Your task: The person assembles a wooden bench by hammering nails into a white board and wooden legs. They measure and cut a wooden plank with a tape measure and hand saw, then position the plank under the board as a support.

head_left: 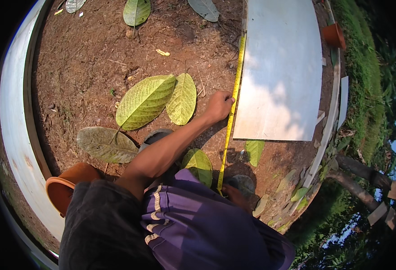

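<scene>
A yellow tape measure [231, 119] is pulled out along the left edge of a long pale board [281, 85] lying on the soil. My left hand [220, 106] is closed, with its fingers pinching the tape blade beside the board. Below, the blade runs past the board's near corner to my right hand [236, 196], which is closed around its lower end. Purple clothing [216, 229] partly covers that hand, and the tape's case is mostly hidden. At the top, the blade reaches a narrow strip along the board's edge.
Large yellow-green leaves [146, 101] and a brown leaf [107, 144] lie left of the tape. An orange pot [69, 182] is at lower left, another pot [334, 36] at upper right. A long pale plank [18, 90] borders the left. Branches [357, 189] stand at right.
</scene>
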